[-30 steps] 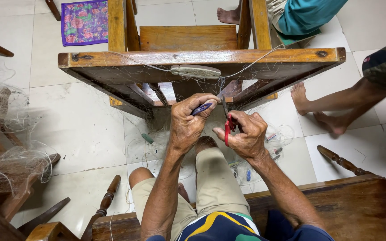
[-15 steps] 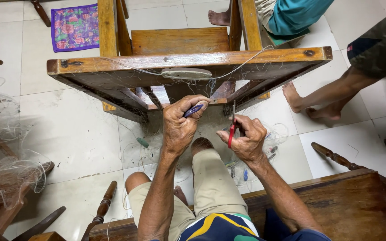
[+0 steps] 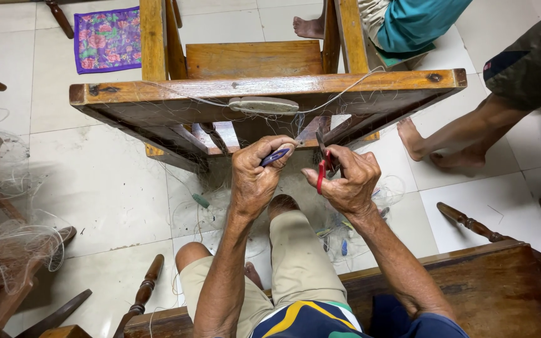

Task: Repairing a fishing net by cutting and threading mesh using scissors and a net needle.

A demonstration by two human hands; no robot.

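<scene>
My left hand (image 3: 256, 178) is closed around a small purple netting needle (image 3: 275, 156) whose tip points toward the fine fishing net. My right hand (image 3: 347, 181) grips red-handled scissors (image 3: 322, 172), blades up, just below the wooden chair rail (image 3: 158, 94). Both hands are close together, working on thin clear net line that hangs from the rail. A pale oval float (image 3: 263, 104) lies on the rail, tied on a line. My bent knee in beige shorts (image 3: 295, 250) is right under my hands.
A heap of tangled net (image 3: 7, 238) lies on chair parts at the left. Another person's bare feet (image 3: 436, 150) stand at the right; a third person's foot (image 3: 308, 26) shows at the top. A floral mat (image 3: 106, 39) lies top left. Wooden bench (image 3: 483, 288) at my right.
Both hands have stayed together below the rail, shifting only slightly. The view has tilted a little, and the person's legs at the right have moved.
</scene>
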